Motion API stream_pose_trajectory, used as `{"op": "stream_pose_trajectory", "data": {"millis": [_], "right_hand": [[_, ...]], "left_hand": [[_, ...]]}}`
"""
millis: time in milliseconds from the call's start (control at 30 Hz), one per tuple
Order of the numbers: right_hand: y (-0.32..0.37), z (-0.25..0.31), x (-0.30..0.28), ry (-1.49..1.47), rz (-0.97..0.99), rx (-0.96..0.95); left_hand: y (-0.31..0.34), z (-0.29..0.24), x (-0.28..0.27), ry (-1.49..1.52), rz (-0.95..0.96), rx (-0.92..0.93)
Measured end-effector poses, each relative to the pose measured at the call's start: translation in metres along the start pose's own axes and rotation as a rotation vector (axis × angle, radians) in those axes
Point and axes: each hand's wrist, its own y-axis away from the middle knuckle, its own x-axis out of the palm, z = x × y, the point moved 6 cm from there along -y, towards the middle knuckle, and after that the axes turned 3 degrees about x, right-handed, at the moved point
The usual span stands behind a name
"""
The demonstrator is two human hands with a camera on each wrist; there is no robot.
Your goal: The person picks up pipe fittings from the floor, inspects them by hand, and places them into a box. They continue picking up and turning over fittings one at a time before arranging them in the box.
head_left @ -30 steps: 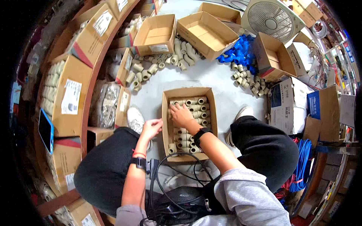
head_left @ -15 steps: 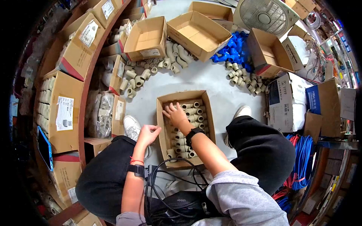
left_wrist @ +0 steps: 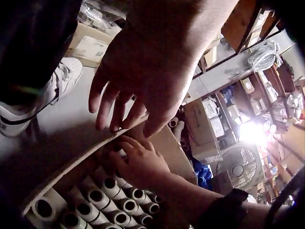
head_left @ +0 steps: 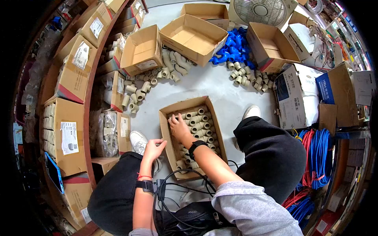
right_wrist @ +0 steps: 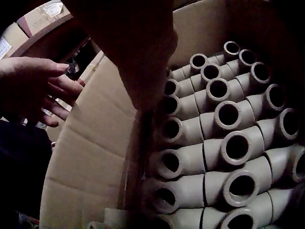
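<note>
A cardboard box [head_left: 165, 155] on the floor between the person's legs holds rows of beige pipe fittings [right_wrist: 228, 114], their round mouths facing up. Inside it, toward the far left corner, is the right hand [head_left: 180, 131]. In the left wrist view, the right hand [left_wrist: 143, 164] has thumb and forefinger about a pale bit of pipe fitting [left_wrist: 123, 152], mostly hidden by the fingers. The left hand [head_left: 154, 149] hangs just outside the box's left wall. Its fingers are loosely bent, with nothing in them, as the left wrist view of the left hand [left_wrist: 143, 76] also shows.
Loose beige fittings [head_left: 138, 94] and blue fittings [head_left: 232, 46] lie on the floor ahead, near open cardboard boxes [head_left: 195, 35]. Shelved boxes [head_left: 69, 133] line the left side. A fan [head_left: 262, 11], a white carton [head_left: 293, 98] and coiled blue hose [head_left: 319, 157] stand to the right.
The head view has shifted, so the surroundings sit differently in it. The right hand stays at the box's far left part, its fingers moving slightly. The left hand stays beside the left wall.
</note>
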Motion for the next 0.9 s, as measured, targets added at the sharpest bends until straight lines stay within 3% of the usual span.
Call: {"op": "stream_pose_trajectory", "data": {"millis": [100,133,167,367,433,533,633,700,733,833,900], "right_hand": [[-0.003,-0.005,0.009,-0.050,-0.011,0.080],[0.000,-0.010,0.007,-0.073,0.002,0.090],[0.002,-0.013,0.007,-0.132,-0.011,0.081],[0.012,-0.041,-0.004,-0.483,-0.245,0.000],[0.015,-0.059,-0.011,-0.568,-0.354,0.047],[0.033,-0.101,-0.027,-0.576,-0.578,0.363],[0.057,-0.146,-0.025,-0.580,-0.627,0.780],[0.074,-0.170,-0.016,-0.564,-0.661,1.097],[0.076,-0.176,-0.005,-0.600,-0.637,1.136],[0.075,-0.183,0.018,-0.786,-0.557,1.212],[0.068,-0.181,0.028,-1.020,-0.497,1.194]], "left_hand": [[0.008,0.001,0.009,-0.159,0.218,-0.223],[0.012,0.007,0.019,-0.123,0.231,-0.116],[0.016,0.021,0.030,-0.175,0.315,-0.155],[0.012,0.041,0.036,-0.041,0.356,-0.326],[0.004,0.030,0.023,0.133,0.298,-0.436],[-0.025,0.027,0.003,0.437,0.006,-0.390],[-0.070,0.063,-0.019,0.198,-0.071,-0.274],[-0.081,0.064,-0.044,-0.039,-0.247,-0.256],[-0.083,0.063,-0.054,-0.157,-0.331,-0.246],[-0.088,0.067,-0.072,-0.084,-0.510,-0.065],[-0.093,0.081,-0.078,-0.092,-0.452,-0.203]]}}
